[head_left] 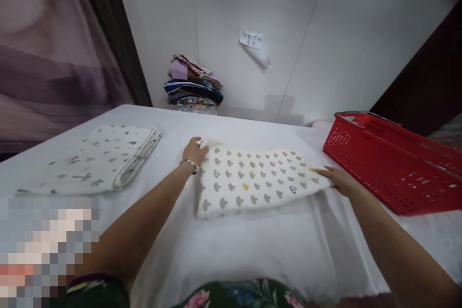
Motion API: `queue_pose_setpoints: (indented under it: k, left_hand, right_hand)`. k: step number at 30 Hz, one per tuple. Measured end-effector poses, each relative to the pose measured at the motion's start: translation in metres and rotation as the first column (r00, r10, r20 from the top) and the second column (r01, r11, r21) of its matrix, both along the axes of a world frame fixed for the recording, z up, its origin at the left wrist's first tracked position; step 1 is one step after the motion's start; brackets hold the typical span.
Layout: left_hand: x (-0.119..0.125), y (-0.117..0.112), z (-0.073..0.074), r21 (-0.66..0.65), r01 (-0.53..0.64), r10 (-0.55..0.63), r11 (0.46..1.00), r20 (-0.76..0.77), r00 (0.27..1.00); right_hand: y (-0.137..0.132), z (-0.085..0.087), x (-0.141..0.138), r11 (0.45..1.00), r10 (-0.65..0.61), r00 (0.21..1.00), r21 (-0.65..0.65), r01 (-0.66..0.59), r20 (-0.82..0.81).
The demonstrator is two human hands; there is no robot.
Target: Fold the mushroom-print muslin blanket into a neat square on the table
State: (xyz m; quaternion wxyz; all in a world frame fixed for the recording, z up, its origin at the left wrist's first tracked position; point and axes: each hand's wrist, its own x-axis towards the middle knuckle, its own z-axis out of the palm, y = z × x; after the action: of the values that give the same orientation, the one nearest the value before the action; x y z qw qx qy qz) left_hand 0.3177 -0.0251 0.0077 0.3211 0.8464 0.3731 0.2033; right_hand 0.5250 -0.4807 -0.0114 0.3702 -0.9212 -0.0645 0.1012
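Note:
A cream cloth printed with small mushroom shapes (252,180) lies folded flat on the white-covered table (252,240) in front of me. My left hand (195,151), with a bracelet at the wrist, pinches the cloth's far left corner. My right hand (337,178) grips the cloth's right edge, fingers closed on the fabric. Both arms reach forward across the table.
A second folded cloth with grey prints (97,159) lies at the left. A red plastic basket (397,163) stands at the right. A stack of folded colourful fabrics (195,86) sits against the white wall, near a paper note (251,41). A curtain (54,48) hangs left.

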Motion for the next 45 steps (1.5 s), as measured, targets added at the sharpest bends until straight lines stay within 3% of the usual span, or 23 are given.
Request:
queue_pose_setpoints:
  k: [2, 5, 10, 13, 15, 17, 18, 21, 23, 25, 29, 34, 37, 40, 42, 45]
  left_hand:
    - [0.003, 0.023, 0.006, 0.032, -0.048, 0.049, 0.998, -0.011, 0.999]
    - [0.001, 0.049, 0.0, -0.054, -0.085, 0.076, 0.995, -0.145, 0.986]
    - [-0.026, 0.053, -0.026, -0.105, -0.044, 0.023, 0.993, -0.186, 0.982]
    - [-0.058, 0.039, -0.034, 0.003, 0.061, -0.06, 0.998, -0.121, 0.991]
    - [-0.084, 0.024, -0.037, 0.128, 0.151, -0.145, 0.98, -0.059, 0.988]
    - [-0.112, 0.006, -0.04, 0.289, 0.27, -0.284, 0.918, 0.005, 0.959]
    - [-0.125, -0.003, -0.041, 0.373, 0.344, -0.373, 0.862, 0.008, 0.928]
    - [-0.15, -0.03, -0.045, 0.538, 0.548, -0.571, 0.64, -0.144, 0.808]
    - [-0.154, -0.045, -0.047, 0.578, 0.617, -0.59, 0.534, -0.267, 0.762]
    - [-0.15, -0.057, -0.048, 0.606, 0.624, -0.55, 0.493, -0.338, 0.763]
    - [-0.133, -0.067, -0.05, 0.642, 0.569, -0.417, 0.515, -0.392, 0.82]
    - [-0.136, -0.053, -0.044, 0.628, 0.581, -0.373, 0.517, -0.445, 0.814]
    - [-0.146, -0.042, -0.044, 0.608, 0.628, -0.411, 0.486, -0.476, 0.778]
    - [-0.153, -0.034, -0.051, 0.521, 0.719, -0.469, 0.459, -0.545, 0.695]
    - [-0.156, -0.032, -0.054, 0.472, 0.741, -0.48, 0.477, -0.567, 0.67]
    - [-0.156, -0.034, -0.046, 0.389, 0.751, -0.486, 0.533, -0.586, 0.648]
  right_hand:
    - [0.007, -0.006, -0.024, 0.988, 0.051, 0.973, 0.157, -0.015, -0.225]
    - [0.021, -0.02, -0.057, 0.997, 0.048, 0.964, 0.076, -0.029, -0.263]
    - [0.027, -0.025, -0.07, 0.991, 0.033, 0.999, -0.132, -0.038, -0.039]
    - [0.027, -0.018, -0.074, 0.954, 0.139, 0.974, -0.288, -0.083, 0.178]
    - [0.031, -0.014, -0.086, 0.939, 0.263, 0.891, -0.31, -0.148, 0.37]
    - [0.04, -0.013, -0.105, 0.901, 0.427, 0.745, -0.305, -0.307, 0.513]
    - [0.045, -0.014, -0.116, 0.856, 0.517, 0.653, -0.325, -0.402, 0.553]
    - [0.066, -0.021, -0.143, 0.676, 0.72, 0.379, -0.462, -0.575, 0.582]
    - [0.081, -0.028, -0.155, 0.595, 0.786, 0.279, -0.553, -0.584, 0.551]
    - [0.095, -0.036, -0.16, 0.551, 0.824, 0.239, -0.626, -0.552, 0.514]
    - [0.112, -0.051, -0.156, 0.54, 0.839, 0.244, -0.697, -0.472, 0.486]
    - [0.106, -0.059, -0.15, 0.554, 0.828, 0.231, -0.686, -0.472, 0.511]
    - [0.101, -0.068, -0.152, 0.541, 0.831, 0.198, -0.674, -0.503, 0.52]
    - [0.099, -0.074, -0.155, 0.52, 0.848, 0.23, -0.664, -0.538, 0.478]
    - [0.1, -0.068, -0.156, 0.489, 0.871, 0.29, -0.653, -0.578, 0.396]
    - [0.107, -0.042, -0.162, 0.452, 0.891, 0.366, -0.592, -0.668, 0.267]
